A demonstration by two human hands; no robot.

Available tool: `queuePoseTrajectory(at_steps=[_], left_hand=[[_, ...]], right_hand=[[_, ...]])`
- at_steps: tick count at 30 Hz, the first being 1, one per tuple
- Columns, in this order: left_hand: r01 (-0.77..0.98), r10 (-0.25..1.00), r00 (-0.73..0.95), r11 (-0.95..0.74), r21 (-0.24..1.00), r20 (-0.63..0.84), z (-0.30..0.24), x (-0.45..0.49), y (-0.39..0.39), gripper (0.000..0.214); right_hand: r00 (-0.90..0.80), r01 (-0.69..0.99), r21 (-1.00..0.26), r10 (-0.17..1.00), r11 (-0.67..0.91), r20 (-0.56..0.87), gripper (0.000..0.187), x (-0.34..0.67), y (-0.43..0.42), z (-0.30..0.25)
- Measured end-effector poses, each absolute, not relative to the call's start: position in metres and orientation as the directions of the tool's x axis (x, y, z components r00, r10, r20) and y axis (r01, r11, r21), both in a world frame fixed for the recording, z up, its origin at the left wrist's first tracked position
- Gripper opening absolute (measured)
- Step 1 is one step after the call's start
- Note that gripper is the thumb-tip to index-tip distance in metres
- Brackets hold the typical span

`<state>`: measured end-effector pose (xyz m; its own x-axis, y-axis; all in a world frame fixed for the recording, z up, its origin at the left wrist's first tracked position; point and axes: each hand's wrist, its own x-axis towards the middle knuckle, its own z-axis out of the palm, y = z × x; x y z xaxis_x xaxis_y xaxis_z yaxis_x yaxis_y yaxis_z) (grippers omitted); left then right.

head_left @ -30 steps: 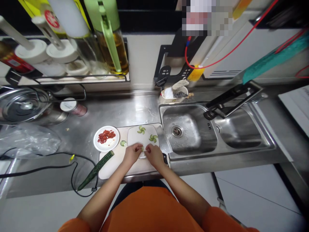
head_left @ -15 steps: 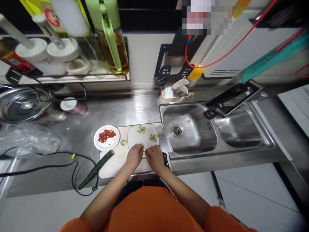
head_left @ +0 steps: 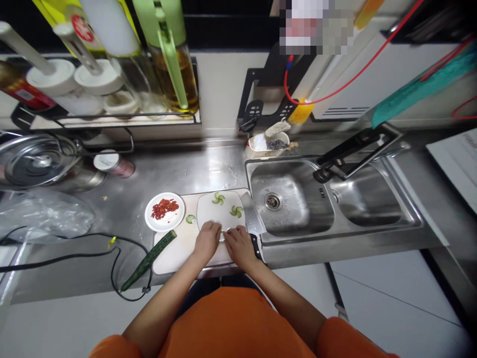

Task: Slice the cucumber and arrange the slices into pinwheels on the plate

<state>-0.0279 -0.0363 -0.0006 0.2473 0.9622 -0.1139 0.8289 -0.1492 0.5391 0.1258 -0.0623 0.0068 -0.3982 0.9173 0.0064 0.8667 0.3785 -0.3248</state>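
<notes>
My left hand (head_left: 207, 241) and my right hand (head_left: 240, 247) meet over the near edge of a white square plate (head_left: 208, 209). Their fingertips are closed around a small green cucumber slice (head_left: 222, 234), mostly covered by the fingers. Farther back on the plate, slices form two pinwheel shapes, one cucumber pinwheel (head_left: 218, 199) at the back and another (head_left: 236, 211) to the right. The plate rests on a pale cutting board (head_left: 173, 258). A loose bit of cucumber (head_left: 191, 219) lies left of the plate. To the right, a knife (head_left: 254, 215) lies with its black handle beside my right hand.
A cut cucumber (head_left: 149, 260) lies across the board's left edge near a black cable (head_left: 113, 271). Behind it stands a round white plate (head_left: 175, 221) of chopped red pieces. On the right is a double sink (head_left: 294, 199) with a black faucet (head_left: 348, 154). A jar (head_left: 114, 164) lies tipped at left.
The fingers of my right hand have shifted slightly at the cucumber slice. Both hands stay over the plate's near edge, and the other things are where they were.
</notes>
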Motion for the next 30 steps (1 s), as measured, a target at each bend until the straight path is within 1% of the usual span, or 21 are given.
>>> queuePoseTrajectory(at_steps=[6,12,16,21,30], left_hand=[[0.83,0.957,0.276,-0.192,0.524,-0.086,-0.002,-0.029,-0.039,0.018],[0.818,0.959,0.279,-0.209,0.535,-0.052,-0.006,-0.03,-0.04,0.019],[0.814,0.96,0.277,-0.212,0.541,-0.04,-0.008,-0.03,-0.041,0.019],[0.815,0.955,0.291,-0.222,0.535,-0.048,-0.007,-0.03,-0.042,0.02],[0.813,0.955,0.29,-0.215,0.541,-0.057,-0.007,-0.03,-0.042,0.02]], right_hand=[[-0.42,0.857,-0.337,0.907,0.389,-0.02,0.021,0.126,-0.062,0.01],[-0.436,0.861,-0.322,0.897,0.394,-0.068,0.033,0.124,-0.06,0.014],[-0.422,0.877,-0.307,0.898,0.371,-0.121,0.035,0.12,-0.061,0.018],[-0.401,0.889,-0.305,0.903,0.342,-0.153,0.036,0.117,-0.062,0.022],[-0.421,0.876,-0.301,0.902,0.376,-0.097,0.032,0.122,-0.065,0.021]])
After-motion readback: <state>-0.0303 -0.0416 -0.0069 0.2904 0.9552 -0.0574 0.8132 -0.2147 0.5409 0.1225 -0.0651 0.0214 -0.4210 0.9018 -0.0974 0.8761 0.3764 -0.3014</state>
